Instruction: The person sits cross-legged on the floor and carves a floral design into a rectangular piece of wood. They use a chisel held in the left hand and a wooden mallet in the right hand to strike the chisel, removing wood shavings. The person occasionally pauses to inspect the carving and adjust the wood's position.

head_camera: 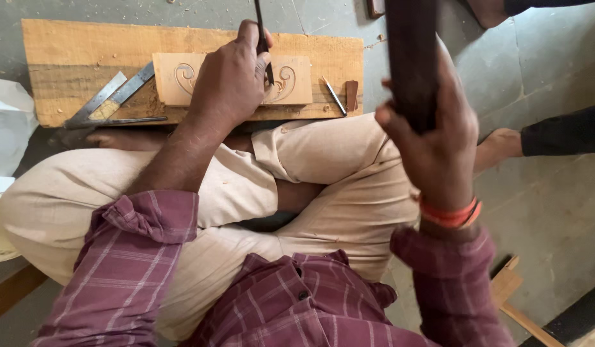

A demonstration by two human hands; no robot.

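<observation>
Below, seated cross-legged on the floor, I hold two tools over the work. My left hand point(230, 80) is closed around a thin dark metal chisel point(263, 42), its tip set on the small pale wooden panel with carved scrolls point(291, 80); the panel lies under this hand, on a long rough wooden plank point(72, 48). My right hand point(432, 138), raised nearer the camera, is wrapped firmly around a dark, thick wooden mallet point(410, 51), an orange band point(450, 215) on its wrist.

The chisel looks stiff, slim and light — best pinched low on the shank, close to the cut, as the fingers now have it. I judge the mallet heavy and rigid; a full fist around its lower part suits it. The panel appears light and firm, yet its raised scrolls are probably fragile at the edges, so any hold belongs on the plain margins.

To the left of my left hand lie a flat metal try square point(111, 96) and a thin rod — to its right, a second slim chisel point(334, 96) and a small brown block point(352, 94). Beyond my right hand another person's foot point(500, 146) rests on the floor.
</observation>
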